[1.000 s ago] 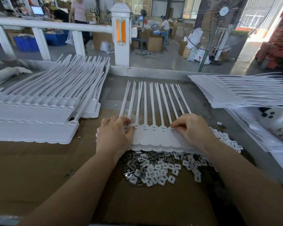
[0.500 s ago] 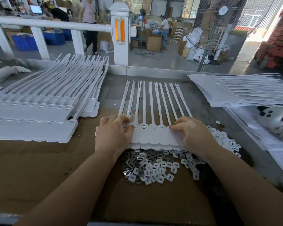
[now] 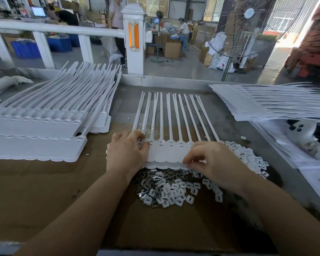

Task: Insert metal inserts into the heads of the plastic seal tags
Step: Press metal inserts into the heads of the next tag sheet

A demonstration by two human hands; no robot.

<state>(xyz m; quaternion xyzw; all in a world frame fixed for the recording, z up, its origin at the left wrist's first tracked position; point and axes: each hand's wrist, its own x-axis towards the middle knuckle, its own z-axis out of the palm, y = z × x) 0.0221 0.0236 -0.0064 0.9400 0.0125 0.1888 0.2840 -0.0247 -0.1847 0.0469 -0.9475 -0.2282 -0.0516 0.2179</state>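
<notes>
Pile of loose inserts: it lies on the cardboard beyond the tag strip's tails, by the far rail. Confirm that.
Wrong place. The head view shows the pile of loose inserts on the cardboard on the near side of the tag strip, below its heads, between the forearms.

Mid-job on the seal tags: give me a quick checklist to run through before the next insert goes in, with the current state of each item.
1. Strip of seal tags lying flat on the cardboard: ok.
2. Left hand pressing down the strip's left end: ok.
3. Right hand at the strip's near edge, fingers curled; insert held: cannot tell.
4. Pile of inserts right by the strip's near edge: ok.
5. Uncovered heads show slots; inserts seated: cannot tell.
6. Tails roughly side by side, some crossing at the tips: ok.
</notes>
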